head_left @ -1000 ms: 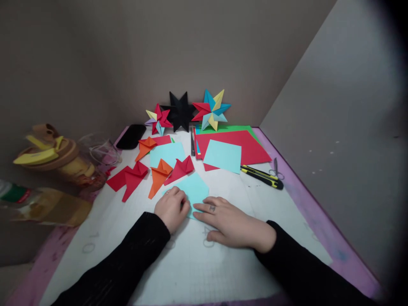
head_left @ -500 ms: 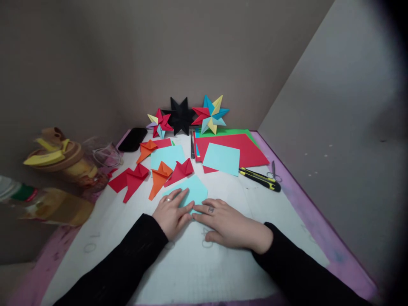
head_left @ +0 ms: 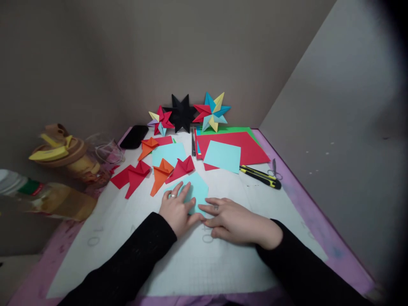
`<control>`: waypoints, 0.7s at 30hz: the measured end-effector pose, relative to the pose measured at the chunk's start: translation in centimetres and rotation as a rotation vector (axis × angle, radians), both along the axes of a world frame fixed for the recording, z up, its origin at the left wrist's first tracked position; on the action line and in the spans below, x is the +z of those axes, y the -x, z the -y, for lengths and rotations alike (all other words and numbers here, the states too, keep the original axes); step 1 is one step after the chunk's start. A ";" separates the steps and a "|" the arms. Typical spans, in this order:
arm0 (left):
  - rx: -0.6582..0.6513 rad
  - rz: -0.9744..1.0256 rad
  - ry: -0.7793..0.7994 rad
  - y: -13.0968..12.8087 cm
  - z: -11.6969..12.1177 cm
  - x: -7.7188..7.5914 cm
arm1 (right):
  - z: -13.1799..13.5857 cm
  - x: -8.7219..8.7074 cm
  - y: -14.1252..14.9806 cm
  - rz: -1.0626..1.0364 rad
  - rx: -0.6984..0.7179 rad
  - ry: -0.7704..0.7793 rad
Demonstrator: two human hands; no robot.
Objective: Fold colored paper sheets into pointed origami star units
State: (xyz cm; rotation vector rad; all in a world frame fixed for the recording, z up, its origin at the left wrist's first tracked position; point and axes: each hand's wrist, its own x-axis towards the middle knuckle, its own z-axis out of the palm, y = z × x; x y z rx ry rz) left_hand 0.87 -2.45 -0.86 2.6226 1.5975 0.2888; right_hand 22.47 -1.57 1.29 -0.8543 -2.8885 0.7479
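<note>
A light blue sheet of paper (head_left: 199,187) lies flat on the white table cover, partly hidden under both hands. My left hand (head_left: 180,208) rests on its left part with the fingers spread and the thumb reaching toward the near edge. From the right, my right hand (head_left: 231,219) lies over the sheet's near right side, fingers stretched out and a ring on one of them. The two hands nearly meet at the near edge. Just beyond the sheet sit a folded red paper piece (head_left: 182,168) and a folded orange one (head_left: 162,173).
Another red folded piece (head_left: 137,176) lies left. Farther back are a light blue square (head_left: 223,156), red paper (head_left: 251,148), a utility knife (head_left: 261,176) and scissors (head_left: 274,171). Paper stars (head_left: 212,111) lean on the wall. A bottle (head_left: 60,199), lidded cup (head_left: 73,155) and phone (head_left: 134,137) stand left.
My left hand has uncurled its fingers, spread them over the light blue sheet and moved slightly right. The right hand has shifted a little to the right, staying on the paper.
</note>
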 end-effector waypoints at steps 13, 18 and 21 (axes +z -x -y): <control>0.341 -0.075 -0.001 2.3 1.2 -0.8 | -0.2 0.7 0.0 0.053 0.027 -0.008; 0.431 -0.104 -0.040 4.2 1.5 -1.3 | -0.2 0.6 -0.1 0.033 0.036 -0.024; 0.446 -0.098 -0.097 5.4 1.5 -1.7 | -0.3 0.3 0.0 -0.051 0.031 -0.031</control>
